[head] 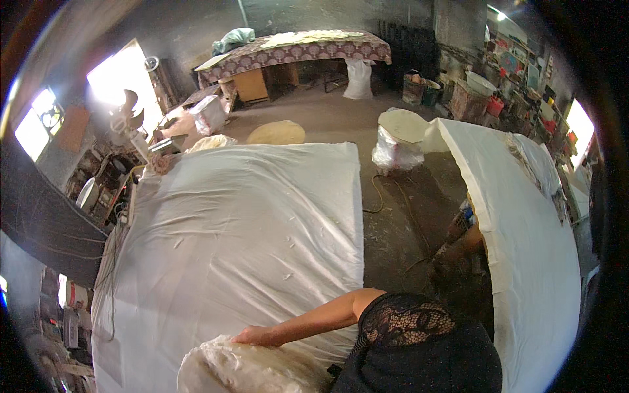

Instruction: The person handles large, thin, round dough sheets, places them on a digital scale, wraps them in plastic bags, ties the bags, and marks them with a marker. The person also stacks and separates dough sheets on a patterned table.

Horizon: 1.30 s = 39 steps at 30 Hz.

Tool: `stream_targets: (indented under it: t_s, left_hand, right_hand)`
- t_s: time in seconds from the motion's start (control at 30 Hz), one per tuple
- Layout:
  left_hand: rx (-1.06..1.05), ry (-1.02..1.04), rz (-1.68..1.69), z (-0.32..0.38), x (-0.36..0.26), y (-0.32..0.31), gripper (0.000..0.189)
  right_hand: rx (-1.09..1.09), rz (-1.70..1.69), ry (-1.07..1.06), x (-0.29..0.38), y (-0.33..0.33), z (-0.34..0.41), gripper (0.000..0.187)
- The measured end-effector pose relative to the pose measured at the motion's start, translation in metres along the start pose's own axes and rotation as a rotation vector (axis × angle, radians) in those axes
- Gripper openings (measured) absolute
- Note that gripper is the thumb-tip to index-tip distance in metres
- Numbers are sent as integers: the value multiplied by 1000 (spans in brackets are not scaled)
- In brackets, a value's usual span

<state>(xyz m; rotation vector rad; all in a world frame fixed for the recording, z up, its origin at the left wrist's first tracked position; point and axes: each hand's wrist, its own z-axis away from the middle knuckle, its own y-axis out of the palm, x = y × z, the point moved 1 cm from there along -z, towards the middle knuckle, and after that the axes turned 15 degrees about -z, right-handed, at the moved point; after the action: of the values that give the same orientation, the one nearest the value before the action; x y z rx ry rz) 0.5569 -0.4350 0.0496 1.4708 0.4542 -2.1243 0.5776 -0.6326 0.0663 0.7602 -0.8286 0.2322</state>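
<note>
My right hand (256, 336) reaches left from a black lace-trimmed sleeve. Its fingers are closed on the upper edge of a bulky cream-coloured bundle (245, 369). The bundle has a soft, creased, slightly glossy surface; I cannot tell whether it is dough or cloth. Its lower part runs out of the picture at the bottom. It lies on a broad table covered with a wrinkled white cloth (236, 231), which has a few small pale scraps on it. My left hand is out of view.
Another white-covered table (521, 236) stands right, across a dark floor with cables (410, 211). A round pale sheet (403, 123) tops a plastic-wrapped stack; another round sheet (276, 132) lies beyond my table. A patterned-cloth table (295, 51) stands behind, a fan (130, 118) left.
</note>
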Motion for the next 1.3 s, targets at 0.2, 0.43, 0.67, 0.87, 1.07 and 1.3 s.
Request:
stream_targets:
  t_s: [0.2, 0.43, 0.67, 0.87, 1.07, 1.3]
  left_hand:
    - [-29, 39, -23, 40, -8, 35, 50]
    - [-33, 53, -48, 112, -7, 114, 50]
    - [27, -11, -56, 174, 22, 264, 50]
    - [283, -137, -73, 172, 48, 438, 50]
    - [696, -223, -17, 131, 78, 664, 49]
    - [1017, -295, 146, 157, -4, 903, 36]
  right_hand:
    - [-201, 58, -115, -1, -95, 57, 51]
    - [-312, -80, -333, 86, -227, 216, 53]
    - [-357, -38, -519, 158, -393, 334, 37]
    - [-521, -478, -428, 232, -513, 429, 52]
    - [-745, -440, -577, 284, -625, 506, 53]
    - [-1035, -477, -644, 334, -703, 585, 53]
